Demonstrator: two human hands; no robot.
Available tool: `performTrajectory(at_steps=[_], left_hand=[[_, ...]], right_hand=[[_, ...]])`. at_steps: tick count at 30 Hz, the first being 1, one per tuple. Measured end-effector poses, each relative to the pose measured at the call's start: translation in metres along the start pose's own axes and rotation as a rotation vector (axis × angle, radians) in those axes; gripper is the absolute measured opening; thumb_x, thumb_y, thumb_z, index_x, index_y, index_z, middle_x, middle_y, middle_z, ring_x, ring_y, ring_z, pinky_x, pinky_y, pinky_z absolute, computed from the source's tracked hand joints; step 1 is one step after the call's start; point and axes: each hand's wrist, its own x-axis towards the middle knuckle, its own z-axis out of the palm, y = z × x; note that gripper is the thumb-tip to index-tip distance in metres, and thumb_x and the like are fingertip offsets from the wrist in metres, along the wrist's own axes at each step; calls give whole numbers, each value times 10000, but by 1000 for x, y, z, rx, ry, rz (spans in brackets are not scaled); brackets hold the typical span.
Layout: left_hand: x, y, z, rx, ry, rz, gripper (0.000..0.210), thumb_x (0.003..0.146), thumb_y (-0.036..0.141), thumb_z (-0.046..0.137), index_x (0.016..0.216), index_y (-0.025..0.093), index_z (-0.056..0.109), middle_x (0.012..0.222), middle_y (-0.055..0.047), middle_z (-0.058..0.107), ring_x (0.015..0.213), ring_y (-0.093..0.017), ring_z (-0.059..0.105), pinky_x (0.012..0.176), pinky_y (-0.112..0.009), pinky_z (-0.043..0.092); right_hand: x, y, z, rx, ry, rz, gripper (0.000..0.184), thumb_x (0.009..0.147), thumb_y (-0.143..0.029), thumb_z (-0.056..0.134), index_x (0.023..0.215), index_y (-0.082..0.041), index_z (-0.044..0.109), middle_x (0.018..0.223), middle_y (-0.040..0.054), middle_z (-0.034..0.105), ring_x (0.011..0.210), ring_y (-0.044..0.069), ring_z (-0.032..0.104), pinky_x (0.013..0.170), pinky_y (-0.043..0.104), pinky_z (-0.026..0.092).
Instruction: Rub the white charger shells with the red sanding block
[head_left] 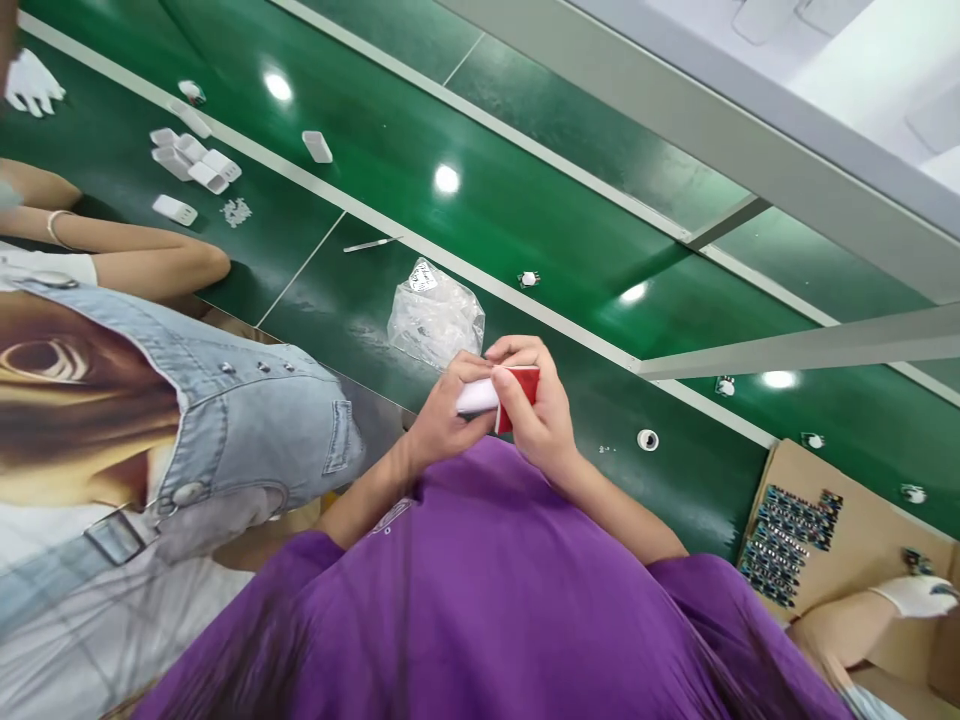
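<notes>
My left hand [448, 412] is closed around a small white plastic casing [477, 397], just in front of my chest. Fingers of my right hand [546, 420] are wrapped round a flat red piece with a pale edge [528, 384]; its kind is unclear. The red piece rests against the casing's right end, and the two hands touch there. Right behind my left hand lies a clear plastic bag [437, 315] with a white label. A small white ring-shaped roll [647, 440] sits to the right of my right hand.
White casings [196, 162] lie grouped at the upper left, near a co-worker's arms [150, 245]. A thin metal tool [373, 244] lies behind the bag. On the right, a cardboard sheet [862, 540] bears several circuit boards, beside another person's gloved hand [919, 597]. A grey frame bar [795, 345] crosses the bench.
</notes>
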Motion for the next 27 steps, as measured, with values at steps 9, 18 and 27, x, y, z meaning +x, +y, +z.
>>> performTrajectory(at_steps=[9, 18, 27], left_hand=[[-19, 3, -8, 45, 27, 33, 395, 867, 241, 722, 1221, 223, 550, 1028, -60, 645, 961, -192, 643, 788, -316, 536], [-4, 21, -7, -303, 7, -66, 452, 791, 284, 820, 1165, 258, 569, 1006, -37, 673, 945, -186, 664, 818, -327, 544], [-7, 9, -12, -409, 18, -249, 366, 785, 363, 811, 1046, 252, 579, 978, -11, 631, 865, -170, 653, 760, -314, 548]], right_hand=[[-5, 11, 7, 164, -20, 176, 321, 857, -490, 699, 773, -217, 553, 985, 17, 648, 904, 150, 620, 846, 307, 511], [18, 14, 2, 510, 98, 413, 344, 787, -475, 774, 785, -218, 545, 885, -24, 660, 827, 141, 657, 767, 306, 580], [0, -22, 1, 110, -275, 20, 249, 887, -451, 688, 813, -225, 613, 1017, 32, 649, 982, 180, 619, 924, 361, 519]])
